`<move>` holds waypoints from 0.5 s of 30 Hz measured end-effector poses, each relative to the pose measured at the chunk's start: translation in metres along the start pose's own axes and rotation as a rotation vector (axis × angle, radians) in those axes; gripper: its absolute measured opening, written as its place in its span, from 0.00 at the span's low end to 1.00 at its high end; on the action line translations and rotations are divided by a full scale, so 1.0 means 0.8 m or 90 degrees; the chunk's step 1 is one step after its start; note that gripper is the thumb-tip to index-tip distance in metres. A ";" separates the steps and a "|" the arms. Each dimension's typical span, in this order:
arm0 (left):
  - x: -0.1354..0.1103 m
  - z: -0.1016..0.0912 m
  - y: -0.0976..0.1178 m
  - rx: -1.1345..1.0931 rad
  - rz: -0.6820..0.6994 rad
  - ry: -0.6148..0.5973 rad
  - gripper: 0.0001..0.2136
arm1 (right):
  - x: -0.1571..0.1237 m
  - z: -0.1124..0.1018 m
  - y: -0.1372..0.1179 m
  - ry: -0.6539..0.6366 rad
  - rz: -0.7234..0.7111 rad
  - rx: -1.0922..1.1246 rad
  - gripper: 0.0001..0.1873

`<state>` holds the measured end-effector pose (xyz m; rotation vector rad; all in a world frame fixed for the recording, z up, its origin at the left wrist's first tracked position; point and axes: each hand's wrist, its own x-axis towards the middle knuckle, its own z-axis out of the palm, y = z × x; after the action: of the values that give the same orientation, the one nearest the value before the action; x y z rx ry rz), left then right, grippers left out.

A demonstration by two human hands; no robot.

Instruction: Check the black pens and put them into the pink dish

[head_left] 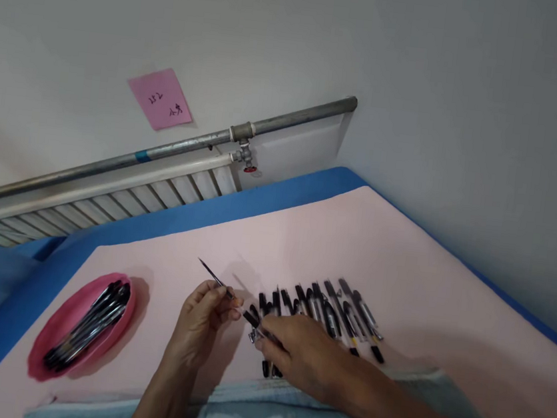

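My left hand (203,318) pinches a thin, dark pen refill (213,273) whose pointed end slants up to the left. Close beside it, my right hand (295,348) is closed on a pen barrel (250,318); its black end sticks out toward my left fingers. The rest of that barrel is covered by my right fingers. Around and behind the right hand lie several pens and black-capped pen parts (331,319) in a loose row, some hidden under the hand.
To the left, a pink oval basket (35,356) contains a bundle of black and clear pens (88,331). A pale pink sheet (355,238) covers the blue-edged table (280,192). Beyond it are a radiator (160,192), a metal pipe (185,143) and a pink note (161,98).
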<state>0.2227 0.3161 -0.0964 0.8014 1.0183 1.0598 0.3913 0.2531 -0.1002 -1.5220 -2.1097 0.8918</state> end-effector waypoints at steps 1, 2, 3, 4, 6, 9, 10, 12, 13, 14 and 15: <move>-0.001 -0.001 0.000 0.007 0.005 -0.001 0.08 | 0.000 0.001 0.001 0.000 0.001 0.000 0.12; -0.001 -0.001 0.000 0.014 0.011 -0.001 0.08 | 0.000 0.002 0.002 0.000 0.004 0.002 0.13; -0.001 -0.002 0.000 0.020 0.017 -0.001 0.08 | 0.000 0.004 0.004 0.001 0.004 0.004 0.13; -0.002 -0.003 0.000 0.023 0.022 0.001 0.07 | 0.000 0.005 0.005 0.002 0.003 0.008 0.13; -0.002 -0.005 0.000 0.023 0.027 0.004 0.07 | -0.001 0.007 0.007 -0.002 0.001 0.015 0.13; -0.003 -0.005 -0.001 0.018 0.022 0.000 0.08 | -0.001 0.003 0.004 -0.014 0.000 0.007 0.12; -0.003 -0.005 -0.001 0.017 0.020 0.000 0.08 | -0.001 0.001 0.002 -0.016 0.002 -0.003 0.12; -0.003 -0.004 -0.001 0.015 0.019 0.005 0.08 | -0.001 -0.002 -0.002 -0.012 0.003 -0.030 0.13; -0.004 -0.004 -0.001 0.013 0.020 0.009 0.08 | -0.002 -0.003 -0.004 -0.006 0.002 -0.044 0.13; -0.004 -0.004 0.000 0.012 0.021 0.011 0.08 | -0.002 -0.003 -0.006 0.002 -0.002 -0.058 0.13; -0.005 -0.003 0.000 0.012 0.021 0.011 0.08 | -0.002 -0.003 -0.007 0.012 -0.006 -0.072 0.12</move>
<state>0.2196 0.3127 -0.0965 0.8276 1.0341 1.0894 0.3894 0.2514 -0.0948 -1.5669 -2.1855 0.7646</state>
